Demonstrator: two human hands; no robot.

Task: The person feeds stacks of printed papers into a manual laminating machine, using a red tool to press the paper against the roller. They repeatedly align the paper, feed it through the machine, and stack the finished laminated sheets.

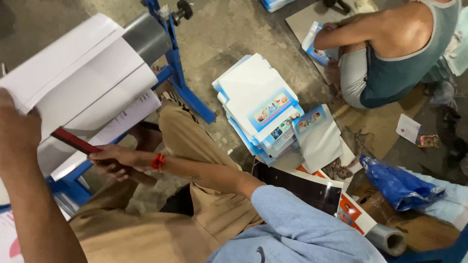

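gripping a red-edged blade [73,141] in my right hand [119,160], i am pressing my left hand [17,131] on the white sheets [78,78] just above it, fingers hidden.

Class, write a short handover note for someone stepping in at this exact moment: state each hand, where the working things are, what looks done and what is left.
Left hand grips the edge of the white sheets curled over the grey roller on the blue stand.
Right hand holds a red-edged flat tool against the sheets.
Done, it seems: a stack of blue-and-white printed sheets lies on the floor beside the knee.
Left: the sheets on the roller, not yet off it.
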